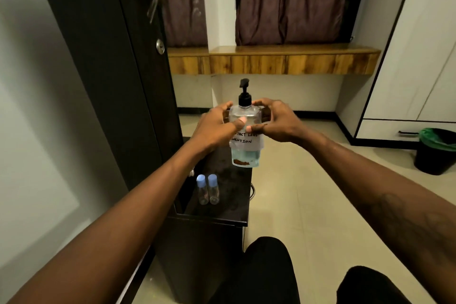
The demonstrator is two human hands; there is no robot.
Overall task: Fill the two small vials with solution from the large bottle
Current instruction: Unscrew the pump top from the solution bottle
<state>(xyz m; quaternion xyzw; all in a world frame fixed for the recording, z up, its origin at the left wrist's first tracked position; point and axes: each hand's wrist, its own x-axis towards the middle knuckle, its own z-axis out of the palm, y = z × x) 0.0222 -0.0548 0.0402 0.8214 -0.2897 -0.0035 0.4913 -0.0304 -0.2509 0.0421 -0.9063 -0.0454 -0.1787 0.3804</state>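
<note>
A large clear bottle (245, 153) with a black pump top and a handwritten paper label hangs in the air above the far end of a small black table (229, 215). Both hands grip its upper body: my left hand (217, 126) from the left, my right hand (276, 121) from the right, thumbs on the front. The bottle holds pale blue liquid near its base. Two small clear vials with blue caps, the left one (201, 189) and the right one (213, 189), stand upright side by side on the table, nearer to me and left of the bottle.
A dark wardrobe door (111, 69) with a metal handle stands at the left of the table. A black bin with a green liner (435, 150) sits on the tiled floor at the right. A wooden shelf (271, 59) and curtains are behind. My knees are below.
</note>
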